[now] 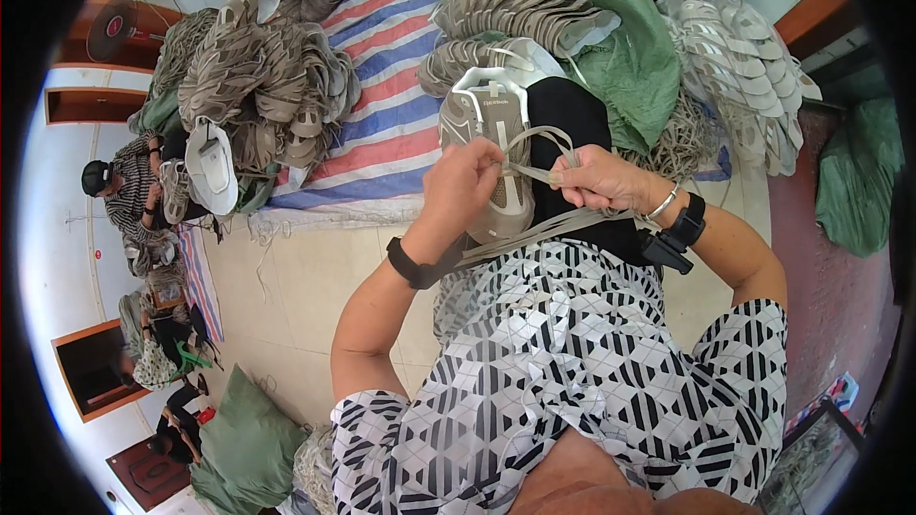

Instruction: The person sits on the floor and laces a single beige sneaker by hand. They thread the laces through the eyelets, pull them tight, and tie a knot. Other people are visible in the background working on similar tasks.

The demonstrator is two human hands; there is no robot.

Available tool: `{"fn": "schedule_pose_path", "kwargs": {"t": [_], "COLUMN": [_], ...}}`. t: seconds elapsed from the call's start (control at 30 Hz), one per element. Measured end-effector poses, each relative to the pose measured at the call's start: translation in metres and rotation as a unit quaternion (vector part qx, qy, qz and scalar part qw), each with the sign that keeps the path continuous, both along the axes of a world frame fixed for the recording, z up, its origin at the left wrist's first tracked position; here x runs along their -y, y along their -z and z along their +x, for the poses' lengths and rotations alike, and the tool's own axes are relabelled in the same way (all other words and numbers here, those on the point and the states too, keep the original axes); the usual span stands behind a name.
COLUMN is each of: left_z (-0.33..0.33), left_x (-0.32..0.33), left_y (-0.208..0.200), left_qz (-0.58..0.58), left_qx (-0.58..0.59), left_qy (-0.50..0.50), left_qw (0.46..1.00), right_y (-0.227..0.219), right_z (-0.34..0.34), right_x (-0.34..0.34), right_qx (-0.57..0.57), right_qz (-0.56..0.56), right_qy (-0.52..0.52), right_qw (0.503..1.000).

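A beige shoe upper (498,114) is lying just left of black cloth (582,119); the left hand's (463,179) fingers are pinching a pale lace (531,172) over it, the right hand's (606,179) gripping it too. Beyond, a striped sheet (377,119) is spreading.

Floor (315,277): striped sheet (377,148) | on sheet: shoe-upper piles (239,67), green sack (634,48)

We find part of the shoe upper (497,122) hidden behind the left hand (465,176), which also masks its grip on the lace (528,172). Beyond the right hand (603,179), the upper edge cuts off the green sack (654,72). Far left of the left hand, we cannot resolve a co-worker's hand (154,195).
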State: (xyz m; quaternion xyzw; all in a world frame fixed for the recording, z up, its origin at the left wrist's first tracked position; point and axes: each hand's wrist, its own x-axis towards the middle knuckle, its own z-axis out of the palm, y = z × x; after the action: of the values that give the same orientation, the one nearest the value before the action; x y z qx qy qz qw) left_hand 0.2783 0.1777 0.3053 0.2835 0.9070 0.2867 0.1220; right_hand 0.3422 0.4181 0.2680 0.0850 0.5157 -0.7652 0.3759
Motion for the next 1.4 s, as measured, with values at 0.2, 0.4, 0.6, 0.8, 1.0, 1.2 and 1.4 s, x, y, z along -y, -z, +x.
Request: {"fn": "schedule_pose_path", "kwargs": {"t": [0.2,0.4,0.6,0.8,1.0,1.2,1.4], "left_z": [0.0,0.0,0.001,0.01,0.002,0.004,-0.005], "left_x": [-0.009,-0.011,0.002,0.008,0.017,0.021,0.032], "left_y": [0.011,0.0,0.011,0.025,0.027,0.036,0.023], "left_qz": [-0.032,-0.09,0.025,0.083,0.057,0.096,0.029], "left_qx": [-0.179,-0.165,-0.2,-0.112,-0.053,-0.093,-0.171], "left_qy": [0.126,0.133,0.093,-0.044,-0.051,-0.058,0.022], "left_qw": [0.975,0.973,0.975,0.989,0.996,0.989,0.985], "right_y": [-0.002,-0.04,-0.021,-0.049,-0.044,-0.077,-0.115], "right_z": [0.012,-0.034,-0.102,-0.121,-0.143,-0.172,-0.128], "right_x": [0.002,-0.023,-0.034,-0.025,-0.039,-0.06,-0.067], "right_qx": [-0.032,-0.122,-0.076,-0.155,-0.027,-0.148,-0.209], "right_qz": [-0.016,0.154,0.018,0.018,-0.076,-0.155,0.125], "right_qy": [0.019,-0.095,0.14,0.086,0.14,0.171,0.007], "right_qw": [0.999,0.976,0.987,0.984,0.987,0.962,0.97]}}
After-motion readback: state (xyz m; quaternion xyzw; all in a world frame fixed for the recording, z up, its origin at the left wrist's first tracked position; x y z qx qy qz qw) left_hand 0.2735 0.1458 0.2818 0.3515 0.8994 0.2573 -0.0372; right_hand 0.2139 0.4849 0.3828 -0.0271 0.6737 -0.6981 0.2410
